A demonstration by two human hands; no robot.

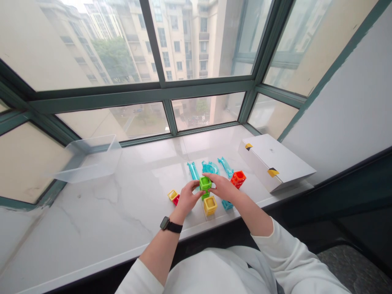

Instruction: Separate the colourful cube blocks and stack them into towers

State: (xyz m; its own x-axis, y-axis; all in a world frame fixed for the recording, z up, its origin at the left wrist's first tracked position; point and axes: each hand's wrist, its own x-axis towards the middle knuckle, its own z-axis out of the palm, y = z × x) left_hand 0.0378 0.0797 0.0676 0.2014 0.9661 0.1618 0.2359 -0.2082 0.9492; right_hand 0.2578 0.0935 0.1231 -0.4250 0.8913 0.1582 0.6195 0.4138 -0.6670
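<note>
Between my two hands stands a green toy block, hollow and square, on top of more green below it. My left hand grips its left side with the fingertips. From the right, my right hand holds the same block between thumb and fingers. Just in front is a yellow block. A blue block lies partly under my right forearm. Beside that arm rises a red block stack. A small yellow block and a red piece sit left of my left hand.
Behind my hands lie a straight clear-blue track, a curved blue track and another blue track piece. A clear plastic bin stands at the left, a white box at the right. Windows border the marble-patterned sill.
</note>
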